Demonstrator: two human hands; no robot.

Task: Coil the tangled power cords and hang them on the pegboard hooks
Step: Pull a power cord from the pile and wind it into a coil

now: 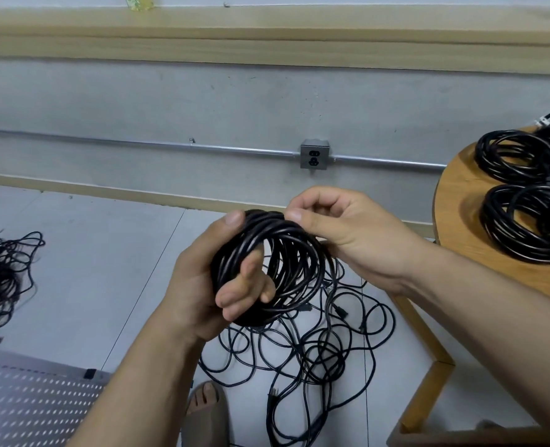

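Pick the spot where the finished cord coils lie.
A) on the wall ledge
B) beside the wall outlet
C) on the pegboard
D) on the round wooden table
D: the coiled black cords sit on the round wooden table at the right; the visible part of the pegboard carries none.

My left hand (202,285) grips the coiled black cord (277,253); my right hand (341,227) pinches its top above the tangled cords (315,350) on the floor.
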